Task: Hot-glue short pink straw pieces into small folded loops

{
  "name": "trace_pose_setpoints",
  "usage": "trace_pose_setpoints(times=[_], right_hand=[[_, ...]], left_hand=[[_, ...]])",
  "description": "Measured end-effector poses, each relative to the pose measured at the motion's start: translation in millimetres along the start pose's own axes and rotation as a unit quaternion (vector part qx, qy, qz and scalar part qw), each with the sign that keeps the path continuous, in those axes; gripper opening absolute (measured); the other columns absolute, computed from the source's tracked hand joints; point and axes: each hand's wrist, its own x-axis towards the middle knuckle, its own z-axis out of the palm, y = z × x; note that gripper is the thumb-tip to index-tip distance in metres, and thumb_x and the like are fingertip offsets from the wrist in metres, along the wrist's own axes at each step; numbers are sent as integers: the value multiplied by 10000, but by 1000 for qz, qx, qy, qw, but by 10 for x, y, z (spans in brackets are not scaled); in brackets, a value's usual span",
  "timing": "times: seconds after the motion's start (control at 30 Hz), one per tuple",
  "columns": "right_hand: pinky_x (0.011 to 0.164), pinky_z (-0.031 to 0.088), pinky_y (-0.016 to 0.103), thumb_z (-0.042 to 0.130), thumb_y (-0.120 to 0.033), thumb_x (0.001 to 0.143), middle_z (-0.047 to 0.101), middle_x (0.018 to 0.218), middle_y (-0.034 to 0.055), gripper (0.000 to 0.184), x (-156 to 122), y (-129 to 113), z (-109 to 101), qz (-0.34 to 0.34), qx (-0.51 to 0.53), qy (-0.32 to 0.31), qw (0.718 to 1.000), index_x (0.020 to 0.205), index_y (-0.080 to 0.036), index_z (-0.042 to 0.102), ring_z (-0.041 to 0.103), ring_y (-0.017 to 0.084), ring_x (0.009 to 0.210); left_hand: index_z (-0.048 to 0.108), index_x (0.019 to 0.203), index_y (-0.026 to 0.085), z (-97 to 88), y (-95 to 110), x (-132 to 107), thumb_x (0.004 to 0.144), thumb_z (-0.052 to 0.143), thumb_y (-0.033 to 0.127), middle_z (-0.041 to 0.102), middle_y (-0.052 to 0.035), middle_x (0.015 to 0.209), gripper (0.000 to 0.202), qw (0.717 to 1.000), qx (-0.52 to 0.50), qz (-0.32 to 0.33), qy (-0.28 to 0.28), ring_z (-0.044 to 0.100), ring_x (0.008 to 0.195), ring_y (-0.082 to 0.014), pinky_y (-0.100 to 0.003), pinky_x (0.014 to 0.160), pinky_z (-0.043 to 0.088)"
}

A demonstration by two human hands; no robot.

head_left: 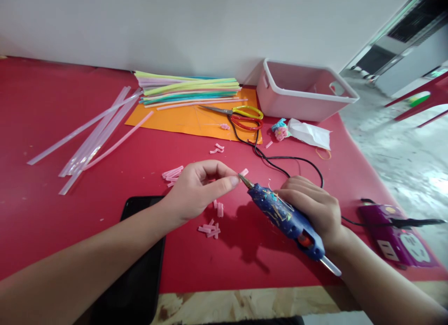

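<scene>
My right hand (313, 206) grips a blue hot glue gun (280, 213), its metal nozzle pointing up and left. A clear glue stick (331, 265) sticks out of the gun's back end. Between the thumb and forefinger of my left hand (206, 187) is a short pink piece of pipe cleaner (244, 173), right at the nozzle tip. Whether the nozzle touches it I cannot tell. Several cut pink pieces (211, 229) lie on the red table below my left hand, and more pink pieces (172, 174) lie behind it.
A black phone-like slab (140, 269) lies under my left forearm. Colourful pipe cleaners (189, 89) and scissors (241, 117) rest on orange card (168, 122). Glue sticks (101, 133) lie left. A pink bin (304, 103) stands behind; a purple power strip (395, 236) and black cord (297, 158) lie right.
</scene>
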Motion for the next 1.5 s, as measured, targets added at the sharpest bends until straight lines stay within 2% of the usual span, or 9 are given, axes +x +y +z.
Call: trace_pose_setpoints(times=[0.17,0.37,0.5,0.63,0.83,0.97,1.07,1.27,1.5], right_hand=[[595,454,341,550,-247,942,552,704,46,103,-22,-1,-5,26,15,15,999,993,-179,608,540,188,653],[663,491,350,598,-186,899,615,768,52,88,-53,38,-4,59,9,57,997,975,-200,639,611,208,723],[688,499,370,606,-225,907,621,765,52,92,-53,60,-20,51,15,65,996,979,-197,655,626,215,721],[707,491,400,582,-236,921,601,747,46,114,-59,85,-15,38,29,71,996,1016,-217,643,608,226,705],[707,475,397,565,-184,904,551,712,26,152,-81,138,34,28,33,85,995,1045,-204,619,556,208,676],[672,448,372,576,-195,893,555,709,22,146,-62,138,51,26,22,90,995,1033,-197,619,539,186,644],[658,435,367,550,-217,912,547,677,18,135,-40,137,58,28,15,97,995,1008,-198,642,532,181,622],[660,438,355,533,-190,928,566,687,17,141,-24,159,64,21,4,112,993,1000,-191,654,546,173,622],[757,450,395,518,-219,955,608,743,26,127,-19,153,80,26,-30,130,991,1017,-207,628,591,185,691]], left_hand=[[675,787,170,5,2,24,856,730,289,553,66,670,148,1000,-2,20,2,465,592,-45,-170,603,432],[652,807,177,10,-36,10,863,710,241,550,59,708,103,998,10,61,4,442,620,-59,-190,608,392],[639,811,187,5,-35,9,863,703,247,523,63,688,102,998,10,59,-3,424,590,-65,-203,580,374],[638,790,182,-12,-22,21,841,727,244,540,60,687,120,997,13,74,4,421,595,-68,-221,648,412],[650,788,181,-13,-12,10,793,780,355,558,44,699,217,999,15,49,14,455,603,-88,-243,635,429],[646,777,172,-3,29,-3,791,782,363,554,41,712,234,999,14,30,13,455,617,-81,-220,614,414],[640,777,161,-12,39,-23,818,756,390,518,42,684,259,1000,17,6,-8,426,596,-77,-211,567,384],[627,799,159,-29,-15,-42,828,739,451,301,99,563,314,999,28,-19,-22,220,510,-62,-211,489,247],[610,810,169,-16,-17,-45,820,743,484,281,115,529,342,999,3,-12,-30,208,468,-47,-194,457,202]])
